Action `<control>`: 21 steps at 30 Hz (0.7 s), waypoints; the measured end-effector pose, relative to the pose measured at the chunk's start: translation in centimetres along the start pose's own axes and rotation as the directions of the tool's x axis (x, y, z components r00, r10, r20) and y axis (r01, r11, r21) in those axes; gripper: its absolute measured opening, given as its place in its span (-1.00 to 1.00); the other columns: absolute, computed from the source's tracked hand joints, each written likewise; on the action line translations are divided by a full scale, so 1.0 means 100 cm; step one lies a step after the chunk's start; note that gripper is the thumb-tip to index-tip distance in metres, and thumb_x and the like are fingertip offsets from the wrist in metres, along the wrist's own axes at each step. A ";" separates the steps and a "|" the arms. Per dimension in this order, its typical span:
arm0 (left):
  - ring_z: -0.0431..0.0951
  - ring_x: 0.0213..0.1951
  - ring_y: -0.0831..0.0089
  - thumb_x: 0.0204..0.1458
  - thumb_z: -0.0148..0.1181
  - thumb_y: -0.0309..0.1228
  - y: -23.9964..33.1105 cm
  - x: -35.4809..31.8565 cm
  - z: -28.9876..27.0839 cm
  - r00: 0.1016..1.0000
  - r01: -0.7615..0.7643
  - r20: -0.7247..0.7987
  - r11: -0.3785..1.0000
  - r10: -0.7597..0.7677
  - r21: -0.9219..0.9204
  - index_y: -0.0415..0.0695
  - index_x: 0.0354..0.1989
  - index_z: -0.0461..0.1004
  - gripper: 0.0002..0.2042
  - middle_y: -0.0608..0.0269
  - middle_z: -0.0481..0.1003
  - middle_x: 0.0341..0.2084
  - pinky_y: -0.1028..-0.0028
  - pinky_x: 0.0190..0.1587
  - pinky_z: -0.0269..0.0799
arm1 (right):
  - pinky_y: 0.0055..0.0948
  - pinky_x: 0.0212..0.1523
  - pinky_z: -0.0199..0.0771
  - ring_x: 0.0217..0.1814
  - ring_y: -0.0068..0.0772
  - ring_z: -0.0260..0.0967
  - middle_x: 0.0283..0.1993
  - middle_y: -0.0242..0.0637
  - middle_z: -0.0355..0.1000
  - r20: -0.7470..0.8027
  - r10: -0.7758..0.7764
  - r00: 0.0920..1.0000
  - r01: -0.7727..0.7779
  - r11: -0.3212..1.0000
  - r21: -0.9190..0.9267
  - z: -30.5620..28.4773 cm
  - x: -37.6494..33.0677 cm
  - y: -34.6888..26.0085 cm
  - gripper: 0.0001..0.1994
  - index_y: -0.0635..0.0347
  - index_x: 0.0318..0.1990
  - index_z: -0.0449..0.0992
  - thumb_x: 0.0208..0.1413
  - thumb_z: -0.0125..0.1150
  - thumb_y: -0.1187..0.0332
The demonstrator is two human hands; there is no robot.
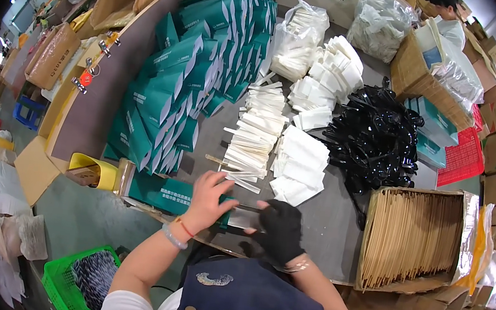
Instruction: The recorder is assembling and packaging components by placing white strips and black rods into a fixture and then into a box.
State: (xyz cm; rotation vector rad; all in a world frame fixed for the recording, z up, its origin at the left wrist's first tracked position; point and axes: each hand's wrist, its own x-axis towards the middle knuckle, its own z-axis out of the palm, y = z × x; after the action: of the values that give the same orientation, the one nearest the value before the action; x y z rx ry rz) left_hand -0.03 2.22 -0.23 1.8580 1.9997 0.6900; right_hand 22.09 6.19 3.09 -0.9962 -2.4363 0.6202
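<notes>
My bare left hand (210,199), with a red string and a pale bead bracelet at the wrist, rests over the right end of a flat green packet (160,192) at the table's front edge. Its fingers are spread, close to a pile of narrow white paper strips (251,146). Facing it, my right hand (279,230) wears a black fingerless glove. Its fingertips sit at a silvery-grey flap (242,218) between the hands; motion blur hides whether they grip it. Beyond lie white folded packets (300,166) and a heap of glossy black plastic spoons (377,134).
Many green pouches (166,92) stand stacked at the left behind a wooden side wall. A carton of thin wooden sticks (414,240) occupies the right. A yellow bin (108,174) hangs near the left corner; a green basket (63,275) is below. Another person (452,28) is at the far right.
</notes>
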 end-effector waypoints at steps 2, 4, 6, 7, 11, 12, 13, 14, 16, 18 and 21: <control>0.34 0.06 0.13 -0.17 0.41 -0.30 -0.004 0.021 0.007 0.993 -0.117 -0.028 0.993 0.116 -0.016 -0.05 -0.09 0.55 -0.61 0.22 0.44 -0.05 0.10 0.13 0.18 | -0.16 0.02 0.32 0.00 -0.09 0.36 -0.09 -0.18 0.43 -0.096 0.158 0.983 -0.167 0.982 -0.086 -0.021 -0.020 0.031 -0.43 0.13 -0.07 0.48 -0.32 0.53 0.20; 0.37 -0.13 0.25 -0.17 0.36 -0.39 -0.004 0.039 0.008 0.986 -0.169 0.007 0.981 0.169 0.090 -0.03 -0.40 0.58 -0.87 0.35 0.42 -0.32 0.22 -0.07 0.25 | -0.22 0.02 0.37 -0.02 -0.06 0.38 -0.12 -0.19 0.44 -0.309 0.180 0.934 -0.238 0.958 -0.160 -0.065 -0.043 0.060 -0.51 0.13 -0.09 0.48 -0.27 0.51 0.35; 0.37 -0.18 0.26 -0.16 0.35 -0.39 -0.006 0.048 0.005 0.966 -0.254 -0.022 0.962 0.258 0.103 -0.02 -0.49 0.54 -0.91 0.34 0.39 -0.39 0.21 -0.12 0.25 | -0.32 0.03 0.38 -0.05 -0.20 0.39 -0.14 -0.21 0.42 -0.522 0.513 0.681 -0.473 0.853 0.222 -0.094 -0.091 0.104 -0.69 0.23 -0.12 0.44 -0.04 0.35 0.44; 0.38 -0.17 0.25 -0.14 0.33 -0.40 -0.007 0.051 0.003 0.961 -0.278 0.035 0.954 0.276 0.115 -0.03 -0.48 0.54 -0.92 0.32 0.39 -0.39 0.21 -0.13 0.25 | -0.35 0.03 0.37 -0.06 -0.30 0.37 -0.15 -0.25 0.41 -0.652 0.316 0.689 -0.495 0.862 -0.105 -0.117 -0.133 0.146 -0.74 0.27 -0.13 0.44 0.03 0.30 0.44; 0.41 -0.23 0.21 -0.10 0.28 -0.45 0.016 0.065 0.013 0.938 -0.346 0.025 0.937 0.345 0.042 -0.07 -0.44 0.49 -0.92 0.27 0.39 -0.39 0.22 -0.20 0.30 | -0.33 -0.08 0.45 -0.09 -0.29 0.40 -0.10 -0.21 0.46 -0.767 0.518 0.379 -0.831 0.555 -0.035 -0.176 -0.213 0.194 -0.78 0.32 -0.10 0.48 0.13 0.25 0.42; 0.41 -0.26 0.19 -0.10 0.27 -0.45 0.022 0.068 0.016 0.935 -0.354 -0.030 0.934 0.354 -0.035 -0.07 -0.42 0.48 -0.91 0.27 0.39 -0.39 0.23 -0.22 0.31 | -0.33 -0.08 0.45 -0.09 -0.28 0.41 -0.11 -0.17 0.46 -0.624 0.673 0.397 -0.887 0.456 -0.073 -0.183 -0.221 0.200 -0.76 0.34 -0.08 0.48 0.14 0.23 0.42; 0.42 -0.29 0.18 -0.11 0.27 -0.46 0.025 0.073 0.019 0.926 -0.375 -0.058 0.926 0.373 -0.047 -0.07 -0.39 0.48 -0.89 0.27 0.39 -0.40 0.24 -0.25 0.32 | -0.33 -0.09 0.45 -0.09 -0.28 0.42 -0.11 -0.13 0.46 -0.463 0.804 0.374 -0.926 0.355 -0.131 -0.189 -0.223 0.201 -0.75 0.36 -0.06 0.47 0.15 0.22 0.41; 0.42 -0.29 0.18 -0.11 0.27 -0.46 0.026 0.073 0.017 0.925 -0.379 -0.057 0.924 0.376 -0.046 -0.07 -0.39 0.48 -0.89 0.27 0.39 -0.40 0.24 -0.25 0.32 | -0.33 -0.09 0.45 -0.09 -0.28 0.42 -0.11 -0.13 0.46 -0.465 0.804 0.371 -0.927 0.354 -0.128 -0.189 -0.224 0.201 -0.75 0.36 -0.06 0.47 0.15 0.22 0.41; 0.43 -0.24 0.23 -0.14 0.30 -0.48 0.020 0.065 0.006 0.939 -0.340 -0.049 0.939 0.342 0.046 -0.04 -0.37 0.49 -0.85 0.28 0.40 -0.42 0.24 -0.23 0.30 | -0.29 -0.10 0.42 -0.14 -0.18 0.43 -0.19 -0.07 0.44 -0.556 0.767 0.320 -0.908 0.415 0.049 -0.184 -0.226 0.197 -0.82 0.37 -0.16 0.46 0.17 0.16 0.42; 0.43 -0.24 0.25 -0.13 0.31 -0.45 0.005 0.053 0.000 0.943 -0.331 0.021 0.935 0.331 0.127 -0.03 -0.39 0.50 -0.87 0.28 0.41 -0.42 0.25 -0.21 0.30 | -0.26 -0.15 0.41 -0.18 -0.13 0.42 -0.20 0.00 0.42 -0.536 0.763 0.361 -0.922 0.379 -0.081 -0.187 -0.223 0.198 -0.84 0.38 -0.20 0.44 0.17 0.10 0.42; 0.42 -0.21 0.26 -0.13 0.30 -0.42 -0.007 0.052 0.004 0.940 -0.341 0.058 0.932 0.337 0.124 -0.02 -0.37 0.50 -0.86 0.29 0.43 -0.42 0.26 -0.17 0.30 | -0.25 -0.19 0.39 -0.22 -0.09 0.39 -0.24 0.04 0.39 -0.565 0.710 0.419 -0.907 0.357 -0.224 -0.180 -0.232 0.214 -0.88 0.37 -0.25 0.38 0.15 0.03 0.47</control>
State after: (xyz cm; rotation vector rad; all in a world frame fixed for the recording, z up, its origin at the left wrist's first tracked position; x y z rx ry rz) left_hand -0.95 7.39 -0.50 2.3105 1.7556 0.6190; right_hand 58.33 7.25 0.73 -2.4063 -1.5662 -0.0201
